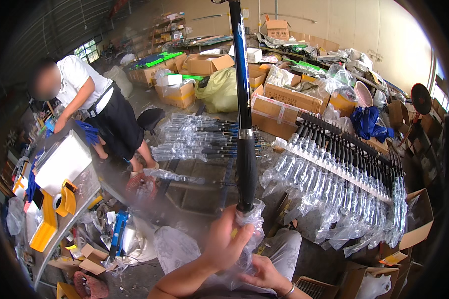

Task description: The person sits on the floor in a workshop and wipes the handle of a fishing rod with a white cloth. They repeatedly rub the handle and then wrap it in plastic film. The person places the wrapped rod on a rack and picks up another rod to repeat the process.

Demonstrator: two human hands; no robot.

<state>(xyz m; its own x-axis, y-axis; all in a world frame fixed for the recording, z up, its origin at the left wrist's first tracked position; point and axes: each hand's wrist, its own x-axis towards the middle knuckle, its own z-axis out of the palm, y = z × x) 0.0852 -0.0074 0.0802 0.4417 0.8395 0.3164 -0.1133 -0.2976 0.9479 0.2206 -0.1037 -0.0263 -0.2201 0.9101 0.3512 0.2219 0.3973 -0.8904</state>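
Note:
A black and blue fishing rod [246,167] stands almost upright in front of me, its dark grip downward and its upper end running out of the picture. Around the grip's lower end is a crumpled clear plastic sleeve [252,222]. My left hand [225,240] is closed around the sleeve and the butt of the rod. Lower and to the right, my right hand [265,273] pinches the loose lower part of the sleeve. Some of its fingertips are hidden behind the plastic.
On the right, many rods with plastic-sleeved grips lean along a white slotted rack [334,169]. More sleeved rods [199,137] lie ahead. Cardboard boxes [279,112] fill the back. At left, a person [92,94] bends over a bench with a tape dispenser [60,202].

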